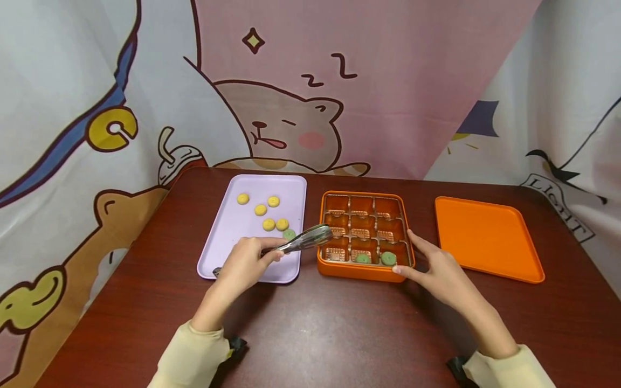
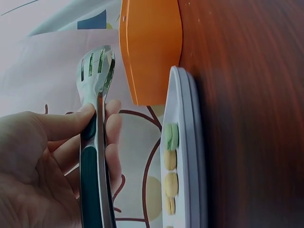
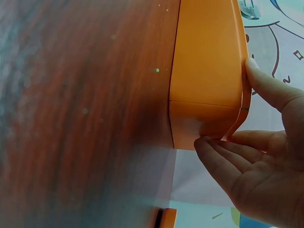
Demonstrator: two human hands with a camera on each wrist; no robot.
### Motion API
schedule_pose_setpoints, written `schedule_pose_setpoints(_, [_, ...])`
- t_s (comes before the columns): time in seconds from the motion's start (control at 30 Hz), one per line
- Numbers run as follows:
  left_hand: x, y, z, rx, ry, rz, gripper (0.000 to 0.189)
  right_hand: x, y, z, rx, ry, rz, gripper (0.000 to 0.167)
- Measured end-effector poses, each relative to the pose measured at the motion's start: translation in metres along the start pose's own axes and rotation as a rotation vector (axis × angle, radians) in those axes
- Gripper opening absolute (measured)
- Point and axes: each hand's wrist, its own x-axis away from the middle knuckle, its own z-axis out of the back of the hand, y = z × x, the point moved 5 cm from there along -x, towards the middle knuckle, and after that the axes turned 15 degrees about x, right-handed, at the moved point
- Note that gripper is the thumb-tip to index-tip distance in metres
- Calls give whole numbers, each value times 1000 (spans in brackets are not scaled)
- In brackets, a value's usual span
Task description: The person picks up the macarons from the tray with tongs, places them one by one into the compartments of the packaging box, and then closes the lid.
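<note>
1. On the left, the purple tray bears five yellow cookies and one green cookie. A low sweep of the left hand could scatter them. Part of the tray is hidden beneath that hand, and the green cookie's near side is covered.

2. The left hand grasps the tongs, thumb against fingers, with the tips by the box's left rim. Squeezing too hard might crush a cookie; a loose pinch might drop one. Green shows through the slots in the left wrist view, but I cannot tell whether a cookie is held.

3. The orange box has two green cookies in its front row, middle and right compartments. Tips catching a divider could jolt them. The front rim partly hides the middle one.

4. The right hand grips the box's near right corner; a tug there might slide it.

5. Far right, the flat orange tray could be bumped by that arm; its underside is unseen.
</note>
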Motion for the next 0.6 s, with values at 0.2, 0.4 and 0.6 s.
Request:
schedule_pose_setpoints(0.2, [-4,6,-9,7,-25,-10,26,1,0,0,-3,1,-1,97])
schedule_pose_setpoints(0.4, [-4,11,-14,-20,-28,-30,27,0,-1,0,0,9,5,97])
schedule_pose_setpoints(0.6, [-5,12,-16,-31,-32,-32,29,0,0,0,1,12,4,97])
